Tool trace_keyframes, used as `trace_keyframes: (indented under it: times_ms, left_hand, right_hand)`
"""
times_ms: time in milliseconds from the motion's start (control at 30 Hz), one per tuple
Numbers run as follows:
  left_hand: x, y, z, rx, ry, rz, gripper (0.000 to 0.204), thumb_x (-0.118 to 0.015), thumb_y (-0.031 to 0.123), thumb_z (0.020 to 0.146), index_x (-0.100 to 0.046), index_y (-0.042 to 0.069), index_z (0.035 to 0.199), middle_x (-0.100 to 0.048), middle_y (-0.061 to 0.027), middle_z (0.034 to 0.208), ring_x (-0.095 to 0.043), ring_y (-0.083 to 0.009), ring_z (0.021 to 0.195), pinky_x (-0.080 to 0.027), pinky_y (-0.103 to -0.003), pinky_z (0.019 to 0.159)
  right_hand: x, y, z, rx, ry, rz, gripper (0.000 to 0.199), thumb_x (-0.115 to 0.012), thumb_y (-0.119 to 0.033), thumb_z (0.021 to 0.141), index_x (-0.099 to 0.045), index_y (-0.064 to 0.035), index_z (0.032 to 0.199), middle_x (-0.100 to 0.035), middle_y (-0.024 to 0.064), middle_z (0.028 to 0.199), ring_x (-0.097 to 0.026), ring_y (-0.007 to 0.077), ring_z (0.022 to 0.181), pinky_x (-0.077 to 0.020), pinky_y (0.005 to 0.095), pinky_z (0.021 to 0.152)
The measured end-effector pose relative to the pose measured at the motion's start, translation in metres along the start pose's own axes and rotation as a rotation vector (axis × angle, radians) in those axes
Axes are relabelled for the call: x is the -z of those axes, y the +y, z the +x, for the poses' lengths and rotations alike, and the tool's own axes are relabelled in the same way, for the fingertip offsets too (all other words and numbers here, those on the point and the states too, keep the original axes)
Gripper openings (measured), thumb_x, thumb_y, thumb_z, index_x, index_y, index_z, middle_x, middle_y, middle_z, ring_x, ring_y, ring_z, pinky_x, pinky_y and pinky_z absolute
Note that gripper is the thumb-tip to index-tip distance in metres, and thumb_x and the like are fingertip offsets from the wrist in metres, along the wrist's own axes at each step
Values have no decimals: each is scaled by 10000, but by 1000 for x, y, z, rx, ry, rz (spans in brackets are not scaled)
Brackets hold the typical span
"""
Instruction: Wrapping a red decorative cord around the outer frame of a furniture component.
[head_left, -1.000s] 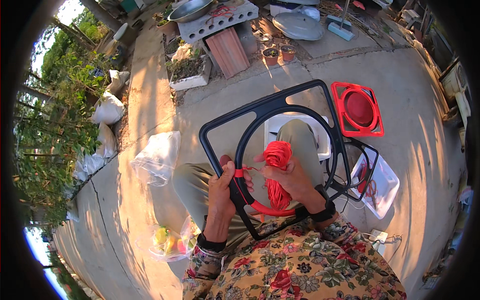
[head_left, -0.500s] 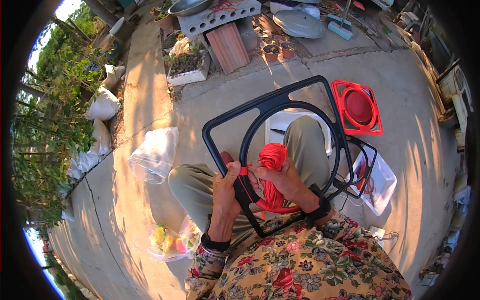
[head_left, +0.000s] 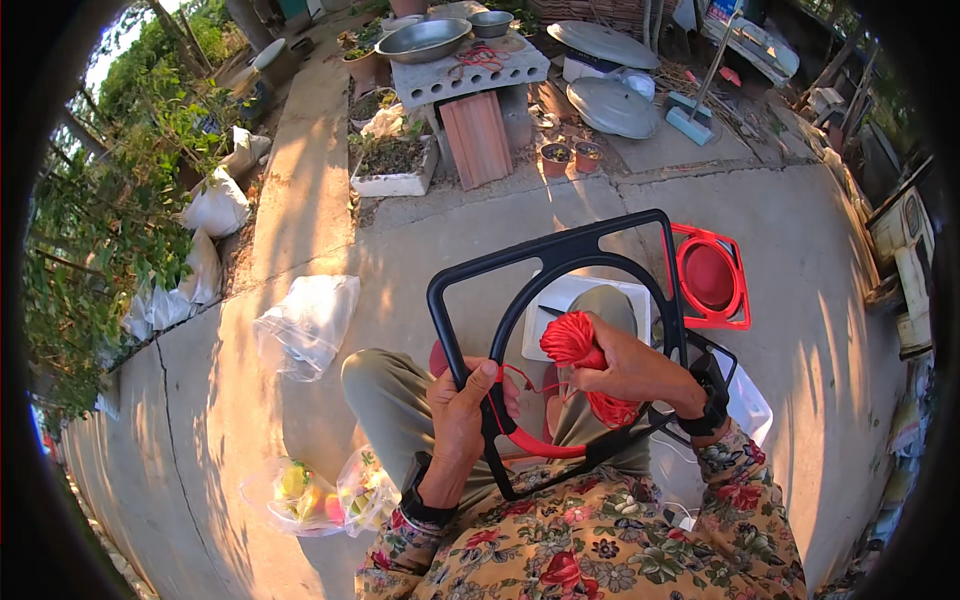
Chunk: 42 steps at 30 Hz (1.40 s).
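A black frame (head_left: 548,246) with a round ring inside a squarish outline stands tilted over my lap. My left hand (head_left: 462,408) is closed on its left side, where the ring meets the outer bar, thumb on top. Red cord (head_left: 541,447) is wrapped tightly along the lower left part of the ring. My right hand (head_left: 640,365) grips a bundle of red cord (head_left: 573,341) inside the ring opening. A thin strand runs from the bundle to the wrapping by my left thumb.
A finished-looking red frame (head_left: 742,285) with a red round centre lies on the concrete beyond. White trays (head_left: 640,312) sit ahead and to the right. Clear plastic bags (head_left: 309,322) lie on the left. A perforated slab (head_left: 470,82) holds metal bowls at the back.
My right hand has moved right with the cord bundle, drawing the strand out from the ring. The black frame sits slightly lower and further right in view. My left hand keeps its hold.
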<state>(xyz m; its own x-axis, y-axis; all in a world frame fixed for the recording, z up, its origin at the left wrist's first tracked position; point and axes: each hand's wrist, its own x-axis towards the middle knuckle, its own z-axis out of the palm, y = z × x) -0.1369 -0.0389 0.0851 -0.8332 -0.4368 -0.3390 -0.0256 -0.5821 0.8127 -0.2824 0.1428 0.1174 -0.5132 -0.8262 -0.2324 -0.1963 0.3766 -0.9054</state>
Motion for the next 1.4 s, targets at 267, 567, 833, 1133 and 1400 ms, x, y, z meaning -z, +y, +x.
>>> trace_keyframes:
  times_ms: [267,567,833,1133,1400]
  left_hand:
    - [-35,0,14,17,-88,-24,202,-652,217,900,-585,26,895,-631,-117,676,-611,-191,511,-521,-307,440]
    - [-54,-32,15,115,-203,32,193,-655,211,902,-601,26,915,-643,-88,669,-600,-149,506,-509,-270,452]
    - [-57,-31,13,53,-132,183,175,-645,175,895,-581,13,890,-624,-123,650,-603,-195,487,-510,-303,421]
    - [-72,-42,11,23,-172,159,157,-633,174,910,-618,21,947,-650,-78,707,-624,-157,541,-527,-269,474]
    - [-68,-25,-12,-37,-158,206,148,-635,169,918,-626,26,882,-643,-53,713,-605,-109,592,-490,-240,509]
  right_hand:
    - [66,-73,-43,72,-12,-330,409,-659,-215,845,-507,32,1133,-632,203,946,-636,286,849,-487,365,745]
    - [58,-39,-50,265,219,-530,423,-680,-237,823,-569,44,1119,-640,191,1054,-635,320,981,-500,375,828]
    - [22,-31,-6,400,492,-926,241,-646,-179,794,-592,5,940,-582,115,858,-593,300,850,-487,393,679]
    - [11,-20,12,290,347,-652,379,-626,-139,742,-529,27,1068,-617,187,977,-585,357,949,-462,439,832]
    - [12,-38,-2,502,375,-668,374,-670,-234,751,-578,-22,1046,-627,178,975,-602,349,951,-476,413,831]
